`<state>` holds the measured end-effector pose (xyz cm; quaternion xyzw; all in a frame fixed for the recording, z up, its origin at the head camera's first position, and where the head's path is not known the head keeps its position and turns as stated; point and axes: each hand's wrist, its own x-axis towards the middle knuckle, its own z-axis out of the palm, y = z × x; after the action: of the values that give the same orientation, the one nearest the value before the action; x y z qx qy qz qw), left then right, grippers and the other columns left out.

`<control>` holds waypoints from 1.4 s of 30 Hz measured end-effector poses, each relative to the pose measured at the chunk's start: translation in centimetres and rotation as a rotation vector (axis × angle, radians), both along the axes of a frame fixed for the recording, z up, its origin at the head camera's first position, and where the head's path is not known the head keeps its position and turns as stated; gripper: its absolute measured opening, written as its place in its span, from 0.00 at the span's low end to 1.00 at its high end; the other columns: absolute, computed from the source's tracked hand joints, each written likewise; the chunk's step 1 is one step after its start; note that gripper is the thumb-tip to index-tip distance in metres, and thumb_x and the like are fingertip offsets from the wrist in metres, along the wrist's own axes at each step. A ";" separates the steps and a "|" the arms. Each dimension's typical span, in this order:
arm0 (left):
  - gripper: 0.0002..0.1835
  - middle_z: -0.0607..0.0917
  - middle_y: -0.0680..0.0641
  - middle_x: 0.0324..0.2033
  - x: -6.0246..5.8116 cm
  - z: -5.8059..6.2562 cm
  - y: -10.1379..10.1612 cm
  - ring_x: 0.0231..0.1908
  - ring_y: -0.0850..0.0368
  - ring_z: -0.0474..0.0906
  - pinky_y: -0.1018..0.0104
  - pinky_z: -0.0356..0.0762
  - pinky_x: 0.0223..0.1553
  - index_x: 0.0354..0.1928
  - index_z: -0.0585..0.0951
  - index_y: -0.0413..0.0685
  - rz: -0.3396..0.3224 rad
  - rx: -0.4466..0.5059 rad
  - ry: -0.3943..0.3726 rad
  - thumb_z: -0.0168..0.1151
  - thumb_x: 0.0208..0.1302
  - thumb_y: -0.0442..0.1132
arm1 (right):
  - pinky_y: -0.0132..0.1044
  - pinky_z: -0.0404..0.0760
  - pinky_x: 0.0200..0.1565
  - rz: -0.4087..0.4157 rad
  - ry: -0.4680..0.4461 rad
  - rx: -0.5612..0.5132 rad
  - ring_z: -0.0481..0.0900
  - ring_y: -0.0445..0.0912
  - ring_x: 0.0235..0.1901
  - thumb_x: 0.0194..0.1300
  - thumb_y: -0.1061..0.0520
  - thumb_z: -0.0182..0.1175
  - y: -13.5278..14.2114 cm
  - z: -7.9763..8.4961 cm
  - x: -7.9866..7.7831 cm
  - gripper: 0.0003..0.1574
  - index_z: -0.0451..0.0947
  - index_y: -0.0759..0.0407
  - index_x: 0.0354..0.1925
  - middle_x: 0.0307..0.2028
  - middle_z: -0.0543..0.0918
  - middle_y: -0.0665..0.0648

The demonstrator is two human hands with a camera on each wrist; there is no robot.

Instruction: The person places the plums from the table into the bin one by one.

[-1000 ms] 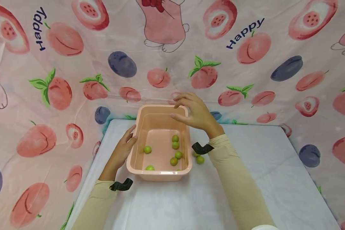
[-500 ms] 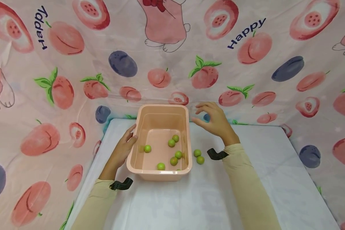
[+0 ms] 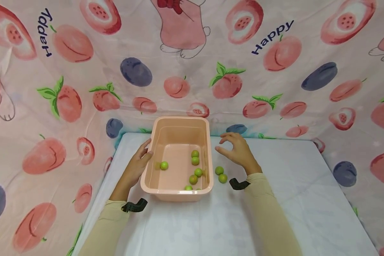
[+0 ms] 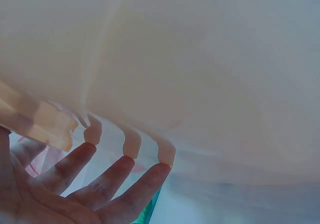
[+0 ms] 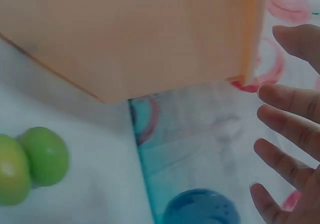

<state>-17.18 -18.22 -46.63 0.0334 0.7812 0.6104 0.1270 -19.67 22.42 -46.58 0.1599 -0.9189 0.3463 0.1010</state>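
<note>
A peach-coloured plastic basin [image 3: 179,121] stands on the white-covered table with several small round green fruits [image 3: 193,179] in it. My left hand [image 3: 136,169] holds its left side, thumb at the rim; in the left wrist view the fingertips [image 4: 164,170] touch the glossy outer wall [image 4: 240,94]. Two more green fruits [image 3: 222,178] lie together on the table, right of the basin. My right hand [image 3: 238,151] hovers behind them, fingers loosely bent and nothing between them. The right wrist view shows its spread fingers [image 5: 290,101] apart from the basin [image 5: 145,39].
A hanging cloth [image 3: 185,71] printed with peaches, plums and a rabbit rises behind the table and at both sides. White cloth covers the table [image 3: 291,177], stretching to the right of the basin and in front of it. Black cameras [image 3: 239,184] sit on both wrists.
My right hand has moved from above the basin to its right side and lower. Inside the basin, a fruit near the front has rolled right. The left hand stays in place.
</note>
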 end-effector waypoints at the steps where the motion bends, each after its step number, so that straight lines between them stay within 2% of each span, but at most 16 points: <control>1: 0.32 0.62 0.36 0.76 0.0 -0.1 0.0 0.67 0.33 0.73 0.43 0.79 0.60 0.80 0.53 0.75 -0.001 0.003 0.000 0.48 0.80 0.54 | 0.66 0.67 0.65 -0.005 -0.012 0.001 0.71 0.58 0.66 0.62 0.39 0.70 -0.1 -0.6 0.1 0.20 0.84 0.51 0.40 0.59 0.82 0.55; 9: 0.32 0.60 0.36 0.77 0.3 -0.3 0.1 0.68 0.33 0.71 0.41 0.77 0.61 0.80 0.53 0.75 -0.008 0.016 -0.005 0.48 0.80 0.54 | 0.63 0.69 0.65 -0.034 -0.086 0.013 0.73 0.57 0.63 0.60 0.36 0.71 -0.3 -4.8 0.9 0.21 0.83 0.50 0.38 0.58 0.82 0.56; 14: 0.32 0.61 0.36 0.76 0.1 -0.4 0.1 0.68 0.34 0.72 0.41 0.77 0.61 0.80 0.54 0.75 -0.007 0.017 0.000 0.49 0.80 0.54 | 0.63 0.70 0.65 -0.045 -0.118 0.021 0.74 0.57 0.62 0.59 0.36 0.71 -0.2 -6.6 1.0 0.21 0.83 0.50 0.37 0.58 0.83 0.56; 24: 0.32 0.63 0.36 0.76 -0.1 -0.5 0.0 0.67 0.34 0.72 0.42 0.78 0.61 0.80 0.53 0.74 -0.009 0.016 0.005 0.49 0.80 0.54 | 0.61 0.72 0.65 -0.062 -0.146 0.042 0.77 0.58 0.60 0.57 0.37 0.73 0.3 -8.2 1.4 0.23 0.85 0.53 0.37 0.55 0.84 0.57; 34: 0.32 0.62 0.36 0.76 -0.2 -0.5 -0.1 0.67 0.32 0.72 0.42 0.78 0.60 0.80 0.53 0.75 -0.009 0.013 0.013 0.48 0.80 0.54 | 0.60 0.73 0.63 -0.050 -0.154 0.088 0.78 0.58 0.58 0.58 0.38 0.72 0.9 -9.5 2.0 0.20 0.85 0.51 0.37 0.55 0.84 0.58; 42: 0.30 0.65 0.35 0.73 -0.1 -0.2 0.0 0.66 0.30 0.72 0.44 0.81 0.58 0.80 0.53 0.74 -0.011 0.042 0.012 0.46 0.81 0.51 | 0.60 0.72 0.64 -0.031 -0.148 0.048 0.78 0.59 0.59 0.57 0.38 0.73 0.9 -10.1 2.3 0.22 0.86 0.54 0.38 0.54 0.84 0.59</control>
<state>-17.24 -18.24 -46.88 0.0439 0.7688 0.6257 0.1247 -17.35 23.33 -56.72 0.1219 -0.9342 0.3336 0.0345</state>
